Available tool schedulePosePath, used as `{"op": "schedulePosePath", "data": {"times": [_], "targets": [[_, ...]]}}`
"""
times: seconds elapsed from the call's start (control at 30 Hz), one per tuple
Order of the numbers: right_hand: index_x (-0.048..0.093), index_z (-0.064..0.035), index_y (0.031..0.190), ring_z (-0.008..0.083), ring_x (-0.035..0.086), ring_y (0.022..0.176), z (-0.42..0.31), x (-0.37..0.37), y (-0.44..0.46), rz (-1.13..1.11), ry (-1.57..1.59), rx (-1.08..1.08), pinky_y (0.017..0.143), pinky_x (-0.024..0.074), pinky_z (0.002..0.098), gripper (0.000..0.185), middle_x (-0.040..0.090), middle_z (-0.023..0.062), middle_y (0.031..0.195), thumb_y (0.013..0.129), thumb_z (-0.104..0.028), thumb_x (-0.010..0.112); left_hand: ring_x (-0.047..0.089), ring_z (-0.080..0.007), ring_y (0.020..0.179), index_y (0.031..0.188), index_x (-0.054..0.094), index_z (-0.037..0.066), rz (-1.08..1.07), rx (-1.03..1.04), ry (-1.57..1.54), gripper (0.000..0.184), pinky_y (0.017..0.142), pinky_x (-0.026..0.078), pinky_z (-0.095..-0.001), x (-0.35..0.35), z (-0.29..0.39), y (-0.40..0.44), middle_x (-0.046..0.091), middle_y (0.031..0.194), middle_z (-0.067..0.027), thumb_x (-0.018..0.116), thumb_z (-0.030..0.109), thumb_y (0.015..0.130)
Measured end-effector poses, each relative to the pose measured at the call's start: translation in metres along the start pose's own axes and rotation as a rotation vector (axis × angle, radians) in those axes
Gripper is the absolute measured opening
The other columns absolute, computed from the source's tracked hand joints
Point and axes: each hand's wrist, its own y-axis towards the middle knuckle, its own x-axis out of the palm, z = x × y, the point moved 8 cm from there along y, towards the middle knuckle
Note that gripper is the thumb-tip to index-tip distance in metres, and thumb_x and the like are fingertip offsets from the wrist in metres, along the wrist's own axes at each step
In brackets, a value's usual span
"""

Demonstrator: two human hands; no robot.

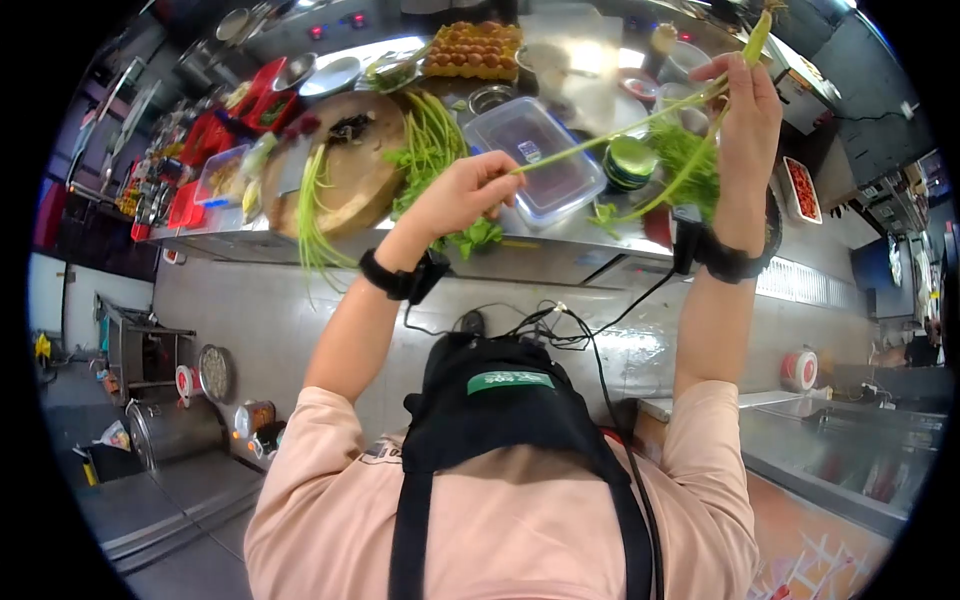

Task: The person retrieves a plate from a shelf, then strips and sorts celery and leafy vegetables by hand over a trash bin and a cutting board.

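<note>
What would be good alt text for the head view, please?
A person's left hand and right hand hold a long green stalk between them above a clear plastic container. To the left lies a round wooden board with more greens; a tray of eggs sits farther back.

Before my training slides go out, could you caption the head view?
The left hand and right hand hold a long green stalk between them above a cluttered steel counter.

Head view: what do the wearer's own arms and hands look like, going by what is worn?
Short, pale pink sleeves. The left hand and right hand have no gloves. A black wristband on each side carries a small dark box, with a black cable leading off.
</note>
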Motion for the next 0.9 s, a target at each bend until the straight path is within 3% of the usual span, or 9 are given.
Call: {"op": "schedulePosePath", "data": {"times": [0.07,0.13,0.17,0.3,0.5,0.57,0.8,0.9], "targets": [[0.058,-0.0036,0.094,0.0036,0.052,0.052,-0.01,0.006,-0.004,0.05,0.077,-0.006,0.045,0.0368,0.018,0.024,0.069,0.0066,0.076,0.101,-0.024,0.047,0.057,-0.0104,0.071,0.096,0.057,0.002,0.114,0.015,0.16,0.013,0.064,0.047,-0.0238,-0.002,0.011,-0.011,0.062,0.08,-0.0036,0.057,0.014,0.093],[0.055,-0.0042,0.093,0.0054,0.048,0.048,-0.022,0.018,-0.007,0.074,0.067,0.001,0.044,0.0372,0.0198,0.025,0.068,0.0097,0.075,0.101,-0.026,0.045,0.062,-0.0191,0.071,0.098,0.056,0.002,0.293,0.426,0.499,0.017,0.064,0.049,-0.0298,-0.006,0.041,-0.026,0.063,0.083,-0.0097,0.064,0.012,0.087],[0.055,-0.0038,0.094,0.0064,0.05,0.048,-0.025,0.023,-0.007,0.088,0.066,0.0,0.044,0.0385,0.0203,0.025,0.068,0.0103,0.075,0.101,-0.026,0.045,0.063,-0.0256,0.073,0.097,0.056,0.003,0.324,0.429,0.538,0.02,0.065,0.051,-0.033,-0.008,0.043,-0.031,0.062,0.084,-0.0124,0.067,0.012,0.083],[0.055,-0.0025,0.093,0.0104,0.055,0.048,-0.043,0.045,-0.009,0.127,0.053,-0.01,0.045,0.0431,0.0218,0.025,0.067,0.0117,0.074,0.1,-0.025,0.045,0.064,-0.0262,0.074,0.095,0.057,0.005,0.39,0.414,0.688,0.019,0.064,0.051,-0.0339,-0.021,0.05,-0.052,0.063,0.085,-0.0115,0.069,0.012,0.082],[0.055,-0.0018,0.092,0.0117,0.056,0.049,-0.074,0.114,-0.011,0.17,-0.03,0.008,0.046,0.045,0.0228,0.024,0.067,0.0118,0.073,0.1,-0.023,0.047,0.064,-0.0254,0.077,0.096,0.059,0.007,0.514,0.56,0.785,0.019,0.065,0.051,-0.0357,-0.08,0.038,-0.086,0.062,0.084,-0.0107,0.068,0.008,0.079],[0.055,-0.0016,0.092,0.0119,0.056,0.049,-0.079,0.162,-0.016,0.169,-0.111,0.006,0.046,0.0451,0.0229,0.024,0.067,0.0118,0.073,0.1,-0.023,0.047,0.061,-0.0289,0.078,0.1,0.061,0.005,0.603,0.863,0.848,0.023,0.07,0.049,-0.036,-0.112,0.035,-0.112,0.061,0.085,-0.0104,0.065,0.0,0.078],[0.055,-0.0004,0.092,0.0127,0.057,0.05,-0.1,0.224,-0.027,0.259,-0.188,0.003,0.046,0.0458,0.0235,0.025,0.067,0.0128,0.073,0.099,-0.023,0.048,0.057,-0.0287,0.075,0.101,0.061,0.003,0.552,0.812,0.78,0.023,0.068,0.047,-0.0384,-0.182,0.016,-0.136,0.056,0.082,-0.0112,0.061,-0.002,0.078],[0.054,-0.0002,0.093,0.0124,0.056,0.048,-0.112,0.243,-0.038,0.328,-0.196,-0.046,0.044,0.0444,0.0231,0.024,0.067,0.0135,0.073,0.099,-0.022,0.047,0.058,-0.0317,0.075,0.097,0.06,0.003,0.57,0.686,0.666,0.018,0.067,0.047,-0.0372,-0.21,-0.012,-0.127,0.057,0.085,-0.0132,0.057,-0.001,0.081]]}}
